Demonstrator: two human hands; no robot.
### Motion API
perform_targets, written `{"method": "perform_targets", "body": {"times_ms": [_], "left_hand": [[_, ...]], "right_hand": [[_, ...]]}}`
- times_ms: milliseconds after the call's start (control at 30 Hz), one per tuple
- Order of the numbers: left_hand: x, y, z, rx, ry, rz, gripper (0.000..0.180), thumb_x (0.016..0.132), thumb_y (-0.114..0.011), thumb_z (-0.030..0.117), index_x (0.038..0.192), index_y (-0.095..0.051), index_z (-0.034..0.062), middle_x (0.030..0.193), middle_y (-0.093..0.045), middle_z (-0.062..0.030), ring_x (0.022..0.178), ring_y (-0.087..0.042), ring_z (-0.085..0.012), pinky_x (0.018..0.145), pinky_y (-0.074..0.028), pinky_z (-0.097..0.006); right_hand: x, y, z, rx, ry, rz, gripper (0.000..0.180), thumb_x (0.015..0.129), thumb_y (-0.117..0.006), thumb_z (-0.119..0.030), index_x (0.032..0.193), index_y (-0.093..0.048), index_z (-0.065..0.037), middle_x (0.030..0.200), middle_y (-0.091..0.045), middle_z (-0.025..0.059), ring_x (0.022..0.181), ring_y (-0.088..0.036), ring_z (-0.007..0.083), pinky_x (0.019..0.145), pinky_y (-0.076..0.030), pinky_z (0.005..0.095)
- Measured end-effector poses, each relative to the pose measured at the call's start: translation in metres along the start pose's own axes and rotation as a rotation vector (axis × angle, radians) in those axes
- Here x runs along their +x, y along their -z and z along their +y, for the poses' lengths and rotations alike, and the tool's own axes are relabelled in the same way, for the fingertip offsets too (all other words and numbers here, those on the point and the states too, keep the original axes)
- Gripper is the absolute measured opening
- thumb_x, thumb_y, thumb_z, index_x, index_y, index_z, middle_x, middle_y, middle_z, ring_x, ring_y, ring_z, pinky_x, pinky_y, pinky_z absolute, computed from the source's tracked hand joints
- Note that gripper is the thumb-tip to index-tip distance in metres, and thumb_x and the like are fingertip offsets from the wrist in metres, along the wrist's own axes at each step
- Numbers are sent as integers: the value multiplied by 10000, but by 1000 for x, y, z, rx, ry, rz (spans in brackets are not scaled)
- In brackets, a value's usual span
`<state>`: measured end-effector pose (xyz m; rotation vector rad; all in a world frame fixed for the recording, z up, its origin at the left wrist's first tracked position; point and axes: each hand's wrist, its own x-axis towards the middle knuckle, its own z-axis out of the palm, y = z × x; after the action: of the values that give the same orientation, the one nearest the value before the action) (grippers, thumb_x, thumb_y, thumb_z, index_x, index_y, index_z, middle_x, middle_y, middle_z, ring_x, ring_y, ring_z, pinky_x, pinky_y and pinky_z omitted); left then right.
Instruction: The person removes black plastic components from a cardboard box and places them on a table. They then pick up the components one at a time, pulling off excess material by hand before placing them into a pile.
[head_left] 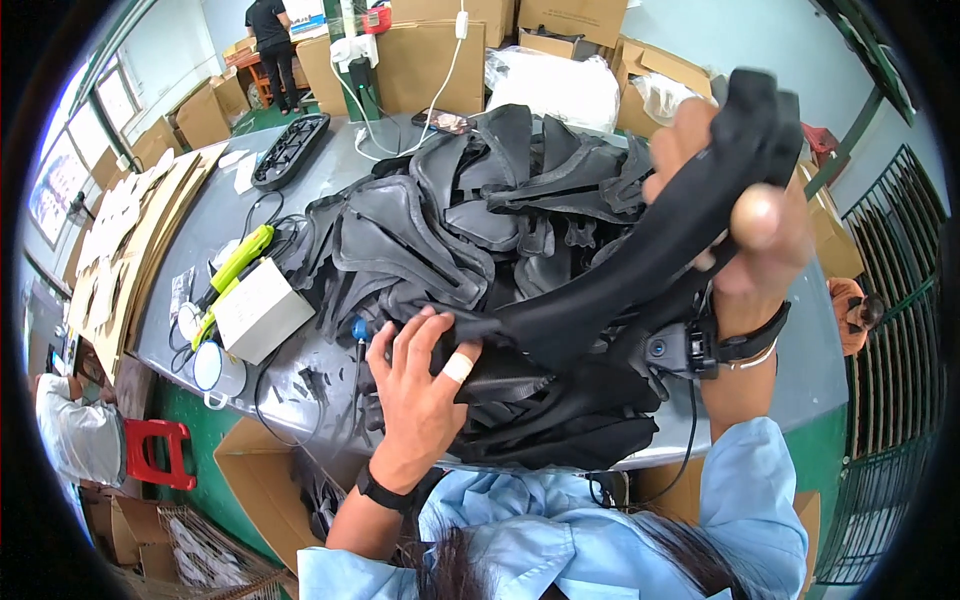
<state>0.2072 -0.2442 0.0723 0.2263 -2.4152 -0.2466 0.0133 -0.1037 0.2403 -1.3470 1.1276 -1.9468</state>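
A long, curved, black padded strip (620, 270) stretches between my hands above the table. My right hand (745, 215) is raised at the right, its fingers and thumb wrapped round the strip's upper part; the thumb is smeared by motion. At the lower end, my left hand (415, 375) presses bent fingers onto the black material, and white tape circles one finger. Just beside those fingertips stands a thin tool with a blue knob (360, 328). Beneath the strip spreads a heap of moulded black pads (410, 240), with more soft black pieces (560, 430) along the front edge.
On the table's left are a white box (264, 311), a white mug (219, 370), yellow-green cutters or tools (240, 258) and loose cables. A black tray (290, 150) lies farther back. Cardboard sheets (150, 245) stack at left; an open carton (255, 480) stands below the front edge. Other people are farther off.
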Motion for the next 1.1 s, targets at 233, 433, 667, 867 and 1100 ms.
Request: {"method": "perform_targets", "body": {"times_ms": [233, 433, 667, 867, 1100], "left_hand": [[19, 39, -36, -198, 74, 39, 373, 569, -692, -28, 930, -649, 57, 987, -576, -118, 873, -564, -307, 755, -434, -340], [24, 80, -56, -980, 747, 508, 221, 825, -644, 94, 1006, -615, -29, 956, -628, -58, 779, -592, -134, 735, -453, -250], [20, 60, -72, -1644, 863, 533, 284, 928, -529, 176, 1171, -523, 29, 1031, -640, -104, 926, -636, -223, 785, -537, -414], [27, 24, -52, -1802, 744, 376, 488, 894, -564, 157, 1312, -377, -10, 1205, -538, -128, 1087, -544, -261, 954, -430, -415], [40, 7, -28, -1882, 797, 274, 387, 899, -579, 169, 1240, -477, 16, 1164, -565, -97, 1078, -542, -228, 943, -417, -388]], "right_hand": [[5, 94, -60, 42, 425, 438, 200, 825, -671, -187, 867, -602, -4, 629, -546, 12, 537, -503, 100, 508, -433, 234], [60, 37, 19, -662, 557, 490, 156, 830, -679, -116, 950, -603, -51, 852, -618, 46, 773, -605, 146, 705, -476, 260], [68, 38, 146, -1484, 381, -570, 349, 715, -733, -160, 1014, -579, -66, 1038, -572, 89, 1023, -526, 295, 863, -424, 397], [25, -25, 135, -429, -180, -544, 484, 771, -717, -208, 1169, -509, -27, 1106, -569, 123, 1040, -550, 272, 896, -432, 367], [-15, -25, 174, -517, 19, -410, 546, 906, -582, -170, 1389, -354, -55, 1273, -502, 96, 1122, -499, 168, 963, -412, 311]]}}
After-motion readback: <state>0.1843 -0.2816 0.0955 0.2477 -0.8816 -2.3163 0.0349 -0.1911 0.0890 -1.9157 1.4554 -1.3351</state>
